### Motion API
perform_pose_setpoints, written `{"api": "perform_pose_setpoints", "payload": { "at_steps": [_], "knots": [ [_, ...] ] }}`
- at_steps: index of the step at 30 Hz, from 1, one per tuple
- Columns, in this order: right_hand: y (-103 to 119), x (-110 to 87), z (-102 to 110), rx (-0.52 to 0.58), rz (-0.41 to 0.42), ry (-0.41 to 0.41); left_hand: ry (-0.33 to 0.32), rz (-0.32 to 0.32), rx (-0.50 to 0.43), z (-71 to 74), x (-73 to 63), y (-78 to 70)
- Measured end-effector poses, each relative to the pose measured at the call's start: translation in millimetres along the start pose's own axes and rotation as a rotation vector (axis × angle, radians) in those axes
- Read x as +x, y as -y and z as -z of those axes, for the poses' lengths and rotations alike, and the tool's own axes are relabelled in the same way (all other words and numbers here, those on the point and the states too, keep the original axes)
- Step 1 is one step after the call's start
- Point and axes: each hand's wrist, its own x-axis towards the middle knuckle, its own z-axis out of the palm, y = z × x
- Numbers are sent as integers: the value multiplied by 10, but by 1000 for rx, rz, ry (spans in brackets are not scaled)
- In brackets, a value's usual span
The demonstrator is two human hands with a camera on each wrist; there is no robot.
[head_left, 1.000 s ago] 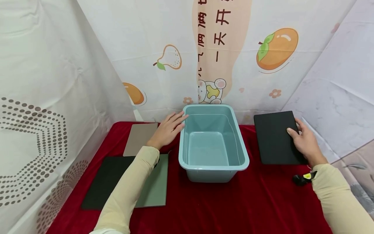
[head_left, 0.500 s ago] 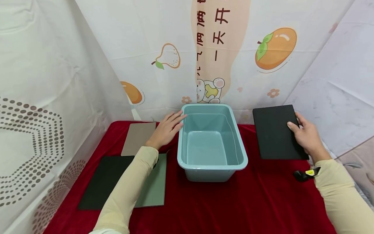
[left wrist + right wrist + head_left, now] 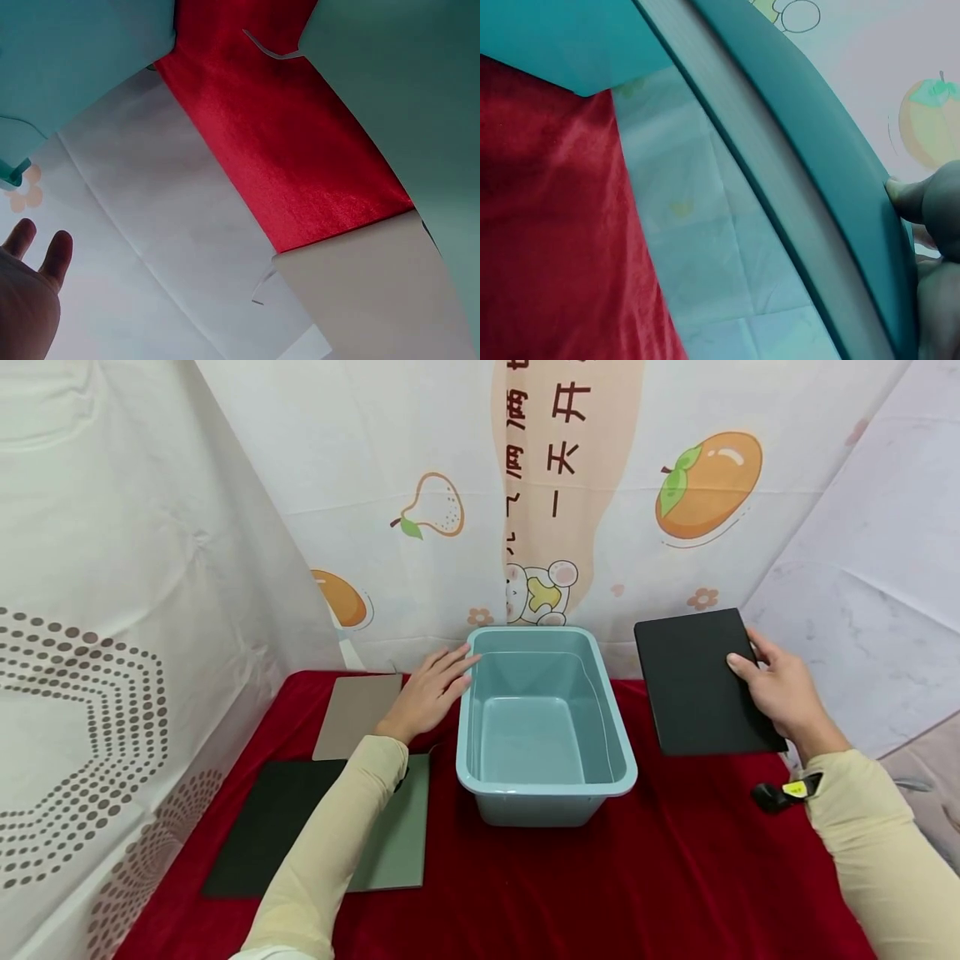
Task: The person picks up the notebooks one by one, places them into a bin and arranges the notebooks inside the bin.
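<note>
My right hand grips a black hardcover notebook by its right edge, thumb on the front cover, held up above the red cloth. In the right wrist view the pale page edges of the notebook show between its covers, which look teal there. My left hand touches the left rim of a light blue plastic basin with its fingers extended; nothing is held in it. Inside the basin no object shows. Part of the left hand appears at the lower left of the left wrist view.
Left of the basin lie a taupe notebook, a black notebook and a grey-green notebook, partly under my left arm. A red velvet cloth covers the table. White printed curtains stand behind and at both sides.
My right hand has raised the black notebook off the cloth, bringing it slightly left toward the basin. The left hand stays at the basin rim.
</note>
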Motion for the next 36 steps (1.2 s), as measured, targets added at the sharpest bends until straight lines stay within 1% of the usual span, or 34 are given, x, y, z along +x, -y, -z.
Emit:
{"api": "perform_pose_setpoints", "payload": {
  "at_steps": [5, 8, 16, 26, 31, 36],
  "knots": [
    [105, 45, 4, -35, -3, 25, 0, 1, 9, 11, -1, -5],
    [163, 64, 4, -36, -11, 34, 4, 3, 25, 20, 2, -17],
    [301, 104, -5, 3, -25, 42, 4, -7, 62, 43, 13, -48],
    [510, 188, -50, 28, -21, 63, -3, 0, 49, 51, -16, -40],
    [566, 246, -81, 67, -22, 52, 4, 11, 41, 62, -23, -58],
    [624, 266, -101, 83, -22, 55, 5, 20, 39, 58, -19, -74]
  ]
}}
